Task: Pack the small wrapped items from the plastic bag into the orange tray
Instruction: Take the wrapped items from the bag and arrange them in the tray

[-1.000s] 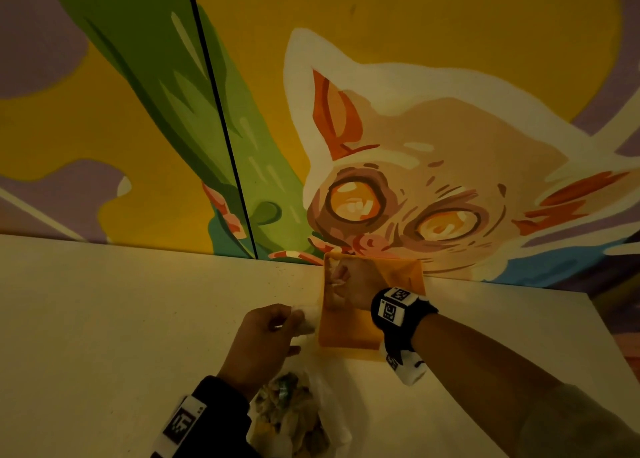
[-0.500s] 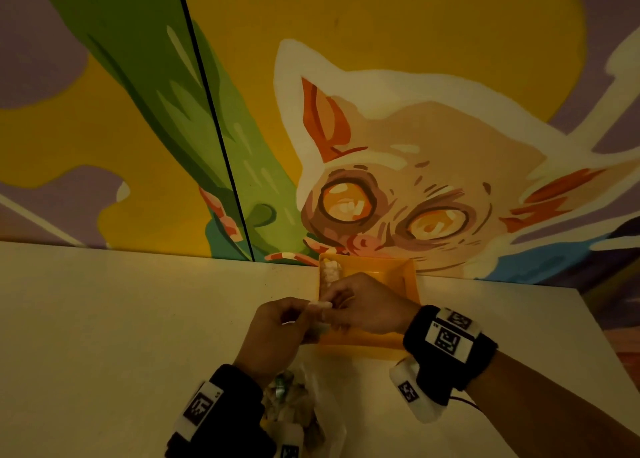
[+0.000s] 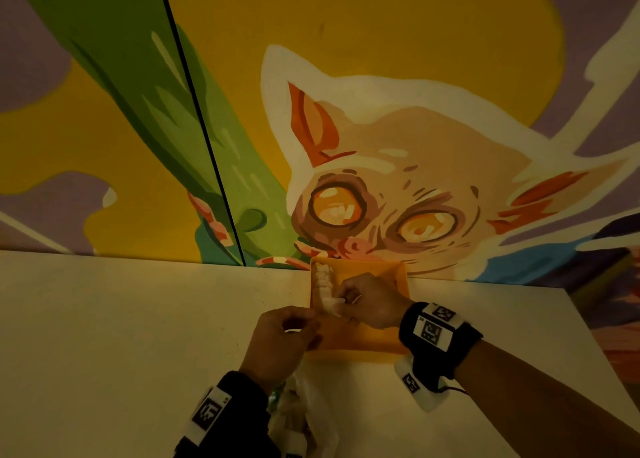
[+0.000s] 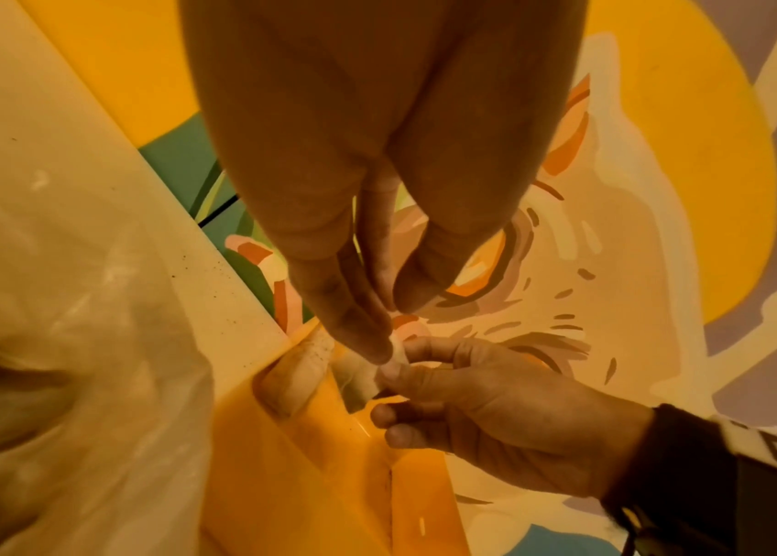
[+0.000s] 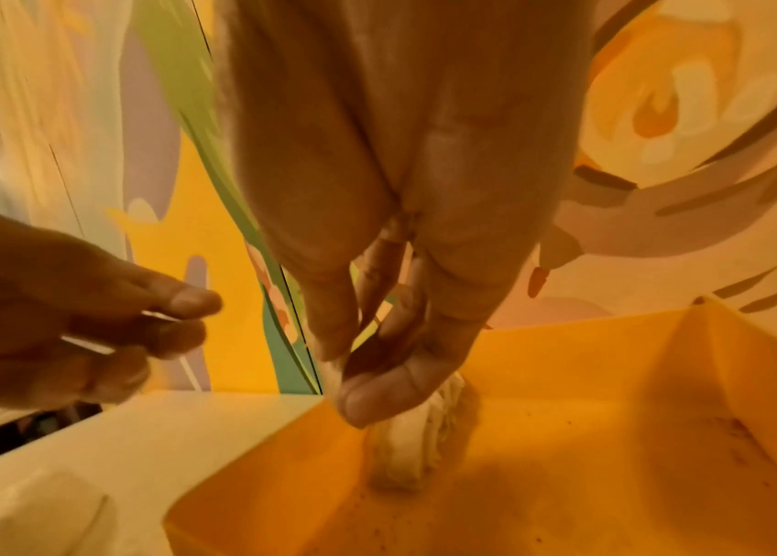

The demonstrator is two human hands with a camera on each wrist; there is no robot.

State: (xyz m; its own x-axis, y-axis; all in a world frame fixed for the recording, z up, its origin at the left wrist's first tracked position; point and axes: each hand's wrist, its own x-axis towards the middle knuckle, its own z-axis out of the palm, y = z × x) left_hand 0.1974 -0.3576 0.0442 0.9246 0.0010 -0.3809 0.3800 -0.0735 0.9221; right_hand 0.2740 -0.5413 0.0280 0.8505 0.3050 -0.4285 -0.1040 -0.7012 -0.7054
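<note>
Between the two hands, above the near-left corner of the orange tray, a small wrapped item is at a handover point. The left hand has thumb and fingertips drawn narrowly together; in the left wrist view they touch one end of the item, while in the right wrist view they appear slightly apart from it. Whether the left hand retains a grip cannot be told. The right hand pinches the item between thumb and forefinger, its other fingers curled beneath.

Just beyond the right fingertips, a row of wrapped items lies along the left wall of the tray. The pinched item sits at the near end of this row. Behind the left wrist, on the table, lies the plastic bag with more items inside, so packing is judged to be partly done.

Step in hand: placing one item. The next move calls for the right hand to lower the item onto the tray floor against the row, then release. The left hand should then return to the bag for another item. The far edge of the tray stands against a painted wall.
</note>
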